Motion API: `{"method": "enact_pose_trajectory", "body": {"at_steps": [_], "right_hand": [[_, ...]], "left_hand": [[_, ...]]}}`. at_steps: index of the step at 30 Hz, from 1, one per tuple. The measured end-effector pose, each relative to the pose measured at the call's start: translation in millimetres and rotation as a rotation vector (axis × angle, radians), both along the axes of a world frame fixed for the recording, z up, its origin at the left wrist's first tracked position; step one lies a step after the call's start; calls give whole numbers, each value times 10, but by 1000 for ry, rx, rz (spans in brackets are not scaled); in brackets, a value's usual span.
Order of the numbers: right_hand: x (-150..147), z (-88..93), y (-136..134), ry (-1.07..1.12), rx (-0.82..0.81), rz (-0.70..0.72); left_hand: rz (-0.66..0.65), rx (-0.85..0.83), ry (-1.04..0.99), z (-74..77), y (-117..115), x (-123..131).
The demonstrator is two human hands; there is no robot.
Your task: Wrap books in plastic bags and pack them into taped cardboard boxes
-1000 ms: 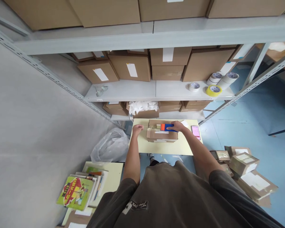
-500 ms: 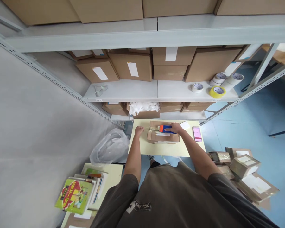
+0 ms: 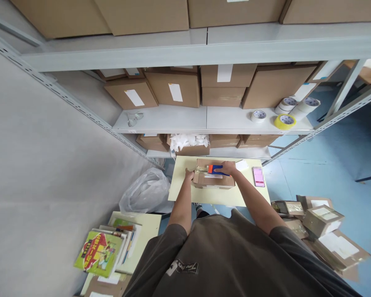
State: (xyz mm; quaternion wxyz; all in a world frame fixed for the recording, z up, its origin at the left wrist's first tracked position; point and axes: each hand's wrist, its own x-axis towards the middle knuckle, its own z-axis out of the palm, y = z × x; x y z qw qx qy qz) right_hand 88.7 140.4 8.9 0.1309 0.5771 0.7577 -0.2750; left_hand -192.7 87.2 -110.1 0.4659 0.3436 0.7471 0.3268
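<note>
A cardboard box (image 3: 214, 182) with a white label lies on the small pale yellow table (image 3: 179, 192). Clear tape (image 3: 200, 168) runs along its top near the left end. My right hand (image 3: 227, 168) is closed around a blue and orange tape dispenser (image 3: 215, 169), which rests on the box top. At the box's left end is my left hand (image 3: 189, 174), thumb raised and fingers against the side, gripping it; the fingertips are partly hidden.
A phone (image 3: 258, 176) and a white paper (image 3: 241, 165) lie right of the box. Behind stands a shelf (image 3: 173, 117) with cartons and tape rolls (image 3: 285, 121). Taped parcels (image 3: 323, 218) sit on the floor at right. A plastic bag (image 3: 145, 189) and books (image 3: 100, 251) are at left.
My left hand has moved right, from beside the box to its left end, and the thumb has lifted. The dispenser in my right hand stays almost in place on the box.
</note>
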Motion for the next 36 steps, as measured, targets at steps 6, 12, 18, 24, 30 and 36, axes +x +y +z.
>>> {"method": "enact_pose_trajectory", "body": {"at_steps": [6,12,18,24,30,36], "right_hand": [[-16,9,-33,-8,11,-17],[-110,-16,-93,-22,12,-65],[965,100,95,-81,39,-87],[2446,166,-80,-163,7,-222],[2235,13,-219,-98,0,-295],[1626,61,-143,71,-17,-294]], "left_hand": [[-57,-23,189,112,38,68],[-158,-28,270,57,-45,294],[-148,-32,331,-3,-24,251],[-150,-10,298,-61,39,208],[-150,-16,293,-44,80,-29],[-104,-40,109,-28,69,-534]]}}
